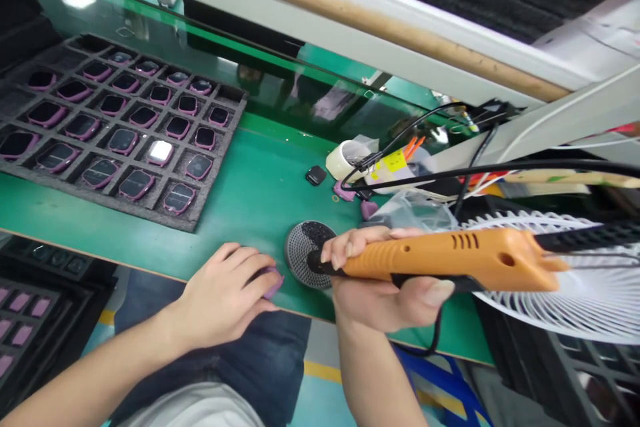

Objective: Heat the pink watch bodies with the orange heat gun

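Observation:
My left hand (pixel 227 293) rests at the front edge of the green table (pixel 260 167). Its fingers curl around a small purple watch case (pixel 273 282), mostly covered by them. In my right hand (pixel 380 287) is a long orange corded tool (pixel 450 253) with a black front end, its body pointing left. That front end is over a round grey perforated dish (pixel 300 253) holding dark bits; whether they touch I cannot tell. A dark foam tray (pixel 200 203) on the left holds many purple-framed watches (pixel 135 183) in its compartments.
Behind the dish lie a small black square piece (pixel 316 175), purple parts (pixel 369 209) and a roll of tape (pixel 345 159). Black cables (pixel 490 170) cross the right side above a white fan guard (pixel 575 307). More trays (pixel 30 320) stand below the table at left.

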Demonstrator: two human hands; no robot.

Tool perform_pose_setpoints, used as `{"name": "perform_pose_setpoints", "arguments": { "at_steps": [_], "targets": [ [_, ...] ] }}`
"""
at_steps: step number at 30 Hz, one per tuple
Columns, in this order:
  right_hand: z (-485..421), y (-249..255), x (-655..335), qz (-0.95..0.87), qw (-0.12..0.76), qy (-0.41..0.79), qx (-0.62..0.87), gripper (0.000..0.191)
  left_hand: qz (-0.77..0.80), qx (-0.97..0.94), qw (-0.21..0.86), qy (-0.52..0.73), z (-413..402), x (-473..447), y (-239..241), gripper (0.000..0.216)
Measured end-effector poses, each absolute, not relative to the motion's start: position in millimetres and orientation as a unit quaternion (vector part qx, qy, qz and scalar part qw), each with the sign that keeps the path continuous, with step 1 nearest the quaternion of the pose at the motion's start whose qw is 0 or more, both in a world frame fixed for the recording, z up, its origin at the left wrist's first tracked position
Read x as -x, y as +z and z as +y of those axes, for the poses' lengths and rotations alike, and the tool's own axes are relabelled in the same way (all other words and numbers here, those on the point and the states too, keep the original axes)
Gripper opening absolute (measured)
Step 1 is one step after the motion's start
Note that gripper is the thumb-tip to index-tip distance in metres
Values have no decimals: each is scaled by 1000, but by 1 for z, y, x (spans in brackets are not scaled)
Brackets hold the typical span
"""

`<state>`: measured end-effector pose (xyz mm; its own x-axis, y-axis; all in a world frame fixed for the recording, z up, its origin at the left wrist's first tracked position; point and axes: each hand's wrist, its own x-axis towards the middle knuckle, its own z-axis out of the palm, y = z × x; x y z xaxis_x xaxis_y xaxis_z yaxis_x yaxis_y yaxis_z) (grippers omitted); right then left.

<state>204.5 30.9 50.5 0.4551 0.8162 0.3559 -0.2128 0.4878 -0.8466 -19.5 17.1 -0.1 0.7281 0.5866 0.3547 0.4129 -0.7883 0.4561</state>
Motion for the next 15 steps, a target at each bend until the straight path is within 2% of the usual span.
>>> {"name": "perform_pose_setpoints", "arguments": {
  "at_steps": [5,15],
  "targets": [
    [28,49,-200,-391,762,347,382,43,277,-912,197,228,18,20,5,38],
    [28,53,-200,-398,744,349,407,50,270,-905,229,236,18,22,7,22]
  ]
}}
